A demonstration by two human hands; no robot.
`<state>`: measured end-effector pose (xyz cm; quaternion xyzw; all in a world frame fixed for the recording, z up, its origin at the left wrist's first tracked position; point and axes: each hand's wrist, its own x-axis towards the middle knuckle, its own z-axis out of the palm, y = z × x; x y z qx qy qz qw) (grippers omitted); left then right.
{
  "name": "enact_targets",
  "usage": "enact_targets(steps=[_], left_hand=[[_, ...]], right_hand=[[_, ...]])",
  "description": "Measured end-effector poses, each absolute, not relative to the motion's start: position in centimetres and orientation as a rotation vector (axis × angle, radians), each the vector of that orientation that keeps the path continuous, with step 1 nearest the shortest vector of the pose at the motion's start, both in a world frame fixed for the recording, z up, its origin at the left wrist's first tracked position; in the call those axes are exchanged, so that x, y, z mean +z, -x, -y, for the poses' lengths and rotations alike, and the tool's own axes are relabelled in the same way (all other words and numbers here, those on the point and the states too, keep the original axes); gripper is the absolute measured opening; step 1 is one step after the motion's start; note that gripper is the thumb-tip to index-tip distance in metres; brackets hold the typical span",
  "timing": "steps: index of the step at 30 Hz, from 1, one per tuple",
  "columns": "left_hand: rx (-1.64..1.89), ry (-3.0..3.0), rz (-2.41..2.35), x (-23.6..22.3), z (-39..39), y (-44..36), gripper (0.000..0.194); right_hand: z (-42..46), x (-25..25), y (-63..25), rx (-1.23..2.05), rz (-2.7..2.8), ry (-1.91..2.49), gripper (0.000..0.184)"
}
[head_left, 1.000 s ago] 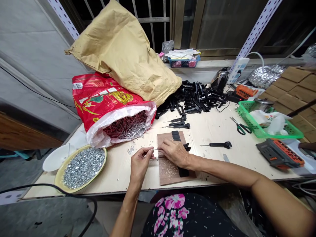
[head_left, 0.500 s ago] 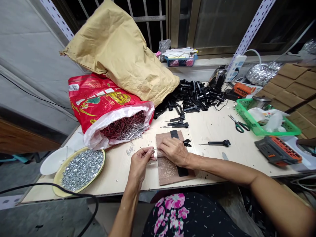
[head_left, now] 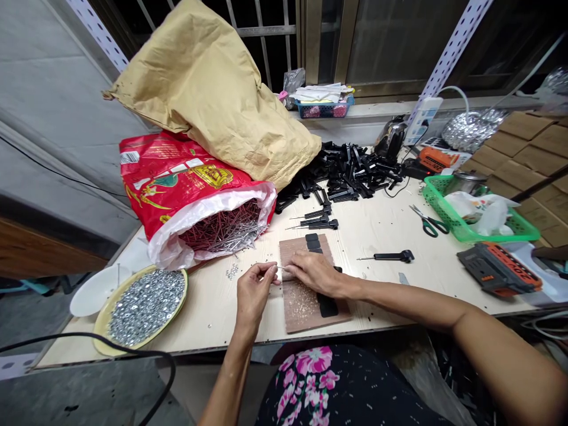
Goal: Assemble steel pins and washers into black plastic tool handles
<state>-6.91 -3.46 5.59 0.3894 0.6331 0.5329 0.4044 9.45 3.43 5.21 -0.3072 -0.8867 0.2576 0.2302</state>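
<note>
My left hand (head_left: 254, 290) is closed, thumb and forefinger pinching a thin metal rod (head_left: 280, 268). The rod points right, to the fingertips of my right hand (head_left: 313, 272). That hand is closed too, palm down over a brown board (head_left: 295, 316), around a black plastic part (head_left: 338, 269) that is mostly hidden; only a dark end shows beside the wrist. Black pads (head_left: 327, 305) and pale crumbs lie on the board. Behind it are several black parts with thin rods (head_left: 326, 222). Another black part with a rod (head_left: 393, 256) lies to the right.
At left are a yellow bowl of metal washers (head_left: 146, 307), a white bowl (head_left: 95, 293) and a red bag of long screws (head_left: 177, 177) beneath a tan sack (head_left: 213, 89). Black parts (head_left: 350, 171) are heaped behind. Scissors (head_left: 428, 222), a green basket (head_left: 497, 236) and a battery pack (head_left: 497, 269) sit right.
My right hand has turned slightly, and the forked end of the black part that stuck out beside it is now mostly hidden. My left hand has barely moved.
</note>
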Motion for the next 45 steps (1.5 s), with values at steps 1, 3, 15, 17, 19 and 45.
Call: enact_targets(steps=[1, 3, 15, 17, 19, 45], left_hand=[[1.343, -0.994, -1.607, 5.6, 3.4, 6.9, 0.030], [1.334, -0.980, -1.593, 5.5, 3.2, 6.7, 0.031], [1.296, -0.927, -1.516, 5.2, 2.4, 5.9, 0.035], [1.278, -0.886, -1.468, 5.3, 2.3, 5.5, 0.037], [1.264, -0.853, -1.414, 5.4, 2.2, 5.1, 0.042], [0.644, -2.275, -2.065, -1.9, 2.7, 0.9, 0.050]], right_hand=[[-3.6, 5.1, -9.5, 0.873, 2.396, 0.852, 0.029], [-3.9, 5.1, -9.7, 1.118, 2.308, 0.884, 0.030], [-4.0, 5.7, -11.1, 1.078, 2.219, 0.866, 0.016], [-4.3, 6.0, -11.6, 1.017, 2.206, 0.852, 0.015], [-4.4, 6.1, -12.4, 0.938, 2.223, 0.845, 0.015], [-9.5, 2.1, -19.3, 0.277, 2.711, 0.602, 0.025]])
